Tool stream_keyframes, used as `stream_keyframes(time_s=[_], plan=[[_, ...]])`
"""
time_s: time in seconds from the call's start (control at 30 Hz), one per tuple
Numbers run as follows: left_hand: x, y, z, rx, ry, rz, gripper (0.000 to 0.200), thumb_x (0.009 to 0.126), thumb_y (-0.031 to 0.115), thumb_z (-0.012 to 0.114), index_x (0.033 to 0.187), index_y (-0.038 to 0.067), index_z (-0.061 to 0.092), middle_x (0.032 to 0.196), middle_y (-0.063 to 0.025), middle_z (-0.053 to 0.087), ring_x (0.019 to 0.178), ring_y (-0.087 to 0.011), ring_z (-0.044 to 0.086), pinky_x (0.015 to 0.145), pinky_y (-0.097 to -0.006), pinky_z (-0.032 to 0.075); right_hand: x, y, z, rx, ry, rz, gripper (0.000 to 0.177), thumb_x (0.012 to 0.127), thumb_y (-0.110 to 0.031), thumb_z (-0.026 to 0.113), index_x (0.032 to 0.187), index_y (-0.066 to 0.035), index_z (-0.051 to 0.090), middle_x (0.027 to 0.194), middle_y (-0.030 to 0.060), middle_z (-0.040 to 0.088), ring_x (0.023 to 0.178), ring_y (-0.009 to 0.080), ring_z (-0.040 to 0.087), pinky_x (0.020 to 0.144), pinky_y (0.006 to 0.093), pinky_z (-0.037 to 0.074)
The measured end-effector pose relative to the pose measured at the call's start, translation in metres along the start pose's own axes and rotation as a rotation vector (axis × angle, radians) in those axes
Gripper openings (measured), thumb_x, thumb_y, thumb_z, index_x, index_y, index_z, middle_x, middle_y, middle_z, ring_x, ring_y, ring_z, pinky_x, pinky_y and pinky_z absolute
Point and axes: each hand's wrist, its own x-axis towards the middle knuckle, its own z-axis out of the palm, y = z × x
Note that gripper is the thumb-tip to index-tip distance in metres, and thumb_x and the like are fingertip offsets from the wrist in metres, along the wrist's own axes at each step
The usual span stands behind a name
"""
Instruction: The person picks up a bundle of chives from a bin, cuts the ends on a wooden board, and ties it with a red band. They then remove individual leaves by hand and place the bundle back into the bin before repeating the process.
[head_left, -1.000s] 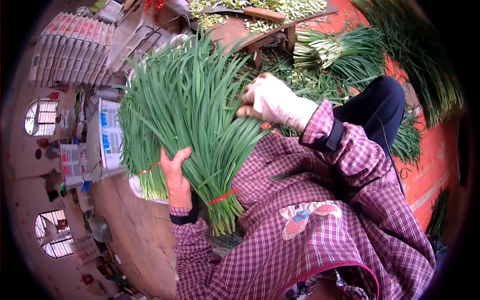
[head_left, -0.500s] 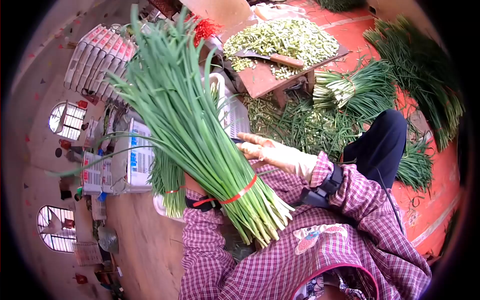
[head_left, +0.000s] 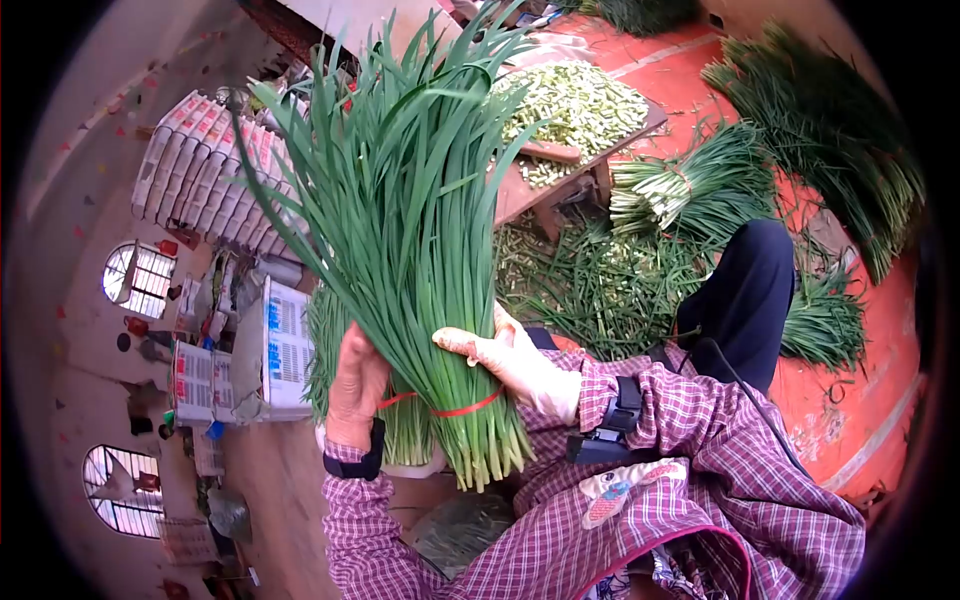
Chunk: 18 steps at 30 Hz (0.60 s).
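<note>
A large bunch of garlic chives (head_left: 430,260), tied low with a red band, stands nearly upright before me, its leaves spreading upward and cut stems down. My right hand (head_left: 515,365), in a pale glove-like covering, grips its right side just above the band; the thumb lies across the front, with the other fingers mostly hidden. Against the left side rests my left hand (head_left: 358,380), curved round the bunch, some fingers hidden behind the leaves. Directly behind is another tied bunch of chives (head_left: 405,435), partly covered by the held one.
Chopped stems (head_left: 580,105) and a partly hidden knife (head_left: 550,151) lie on a low wooden board (head_left: 515,195). Tied chives (head_left: 690,185) and loose leaves (head_left: 620,280) cover the red floor at right. White crates (head_left: 285,345) and stacked boxes (head_left: 205,170) stand at left.
The bunch has swung from a slant to nearly upright. My right hand, apart from it before, has closed on its right side. My left hand has come into view at the left.
</note>
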Motion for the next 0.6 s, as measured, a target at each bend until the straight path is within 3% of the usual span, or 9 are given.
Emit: stream_keyframes(time_s=[0.07,0.17,0.27,0.3,0.33,0.43,0.5,0.6], plan=[[0.001,-0.003,0.048,0.35,0.173,-0.026,0.075,0.079,0.019,0.079,0.14,-0.001,0.041,0.134,-0.0135,0.051,0.123,-0.0229,0.051,0.106,-0.0391,0.042,-0.001,0.011,0.002,0.013,-0.012,-0.013,0.082,0.077,-0.022,0.084,0.14,0.001,0.035,0.115,0.0057,0.065,0.099,0.0116,0.061,0.083,0.0256,0.05],[0.013,-0.003,0.047,0.25,0.166,0.0,0.065,0.079,0.012,0.076,0.136,-0.001,0.045,0.125,-0.0123,0.058,0.113,-0.0224,0.058,0.101,-0.0387,0.046,0.004,0.014,0.0,0.069,0.027,0.002,0.062,0.077,-0.022,0.085,0.125,0.0,0.051,0.104,0.0048,0.066,0.09,0.0123,0.064,0.079,0.0272,0.053],[0.014,0.01,0.038,0.139,0.145,-0.077,0.057,0.081,0.009,0.073,0.131,-0.002,0.049,0.117,-0.0121,0.063,0.104,-0.0224,0.064,0.095,-0.0374,0.052,0.006,-0.03,0.001,-0.021,0.108,0.046,0.052,0.077,-0.023,0.085,0.116,-0.001,0.058,0.099,0.0044,0.067,0.083,0.0131,0.066,0.075,0.0297,0.055],[0.011,0.018,0.042,0.131,0.116,-0.111,0.054,0.082,0.008,0.072,0.131,-0.002,0.049,0.116,-0.0125,0.064,0.102,-0.0228,0.065,0.092,-0.0372,0.054,0.022,-0.022,-0.004,0.07,0.08,-0.118,0.042,0.078,-0.025,0.083,0.107,-0.002,0.063,0.096,0.0051,0.069,0.081,0.0151,0.067,0.073,0.032,0.057],[0.009,0.024,0.042,0.123,0.088,-0.144,0.051,0.083,0.006,0.07,0.13,-0.002,0.05,0.115,-0.013,0.064,0.1,-0.0233,0.067,0.089,-0.0371,0.056,0.024,-0.031,-0.005,0.159,-0.012,-0.094,0.036,0.079,-0.023,0.082,0.104,-0.002,0.065,0.095,0.0065,0.07,0.086,0.0162,0.068,0.076,0.0306,0.057],[0.001,0.023,0.021,0.032,0.157,-0.214,0.046,0.086,0.006,0.067,0.129,-0.002,0.051,0.116,-0.015,0.064,0.102,-0.0253,0.067,0.089,-0.0392,0.057,0.022,-0.013,-0.024,0.166,-0.032,-0.076,0.039,0.082,-0.019,0.08,0.111,-0.001,0.063,0.102,0.0081,0.07,0.092,0.0183,0.068,0.082,0.032,0.057],[-0.012,0.015,0.013,-0.065,0.245,-0.274,0.043,0.088,0.008,0.066,0.128,-0.001,0.052,0.117,-0.0142,0.064,0.102,-0.0259,0.066,0.09,-0.0406,0.057,0.005,0.0,-0.033,0.311,0.048,0.055,0.043,0.084,-0.014,0.077,0.12,0.0,0.059,0.11,0.0092,0.068,0.101,0.0196,0.067,0.089,0.034,0.057],[-0.038,-0.028,-0.01,-0.079,0.342,-0.303,0.041,0.089,0.009,0.067,0.127,0.0,0.053,0.116,-0.0123,0.065,0.103,-0.0258,0.066,0.09,-0.0404,0.056,-0.005,0.043,-0.08,0.348,0.046,0.153,0.045,0.086,-0.01,0.073,0.126,0.001,0.054,0.115,0.0102,0.066,0.103,0.0215,0.067,0.093,0.0351,0.057]])
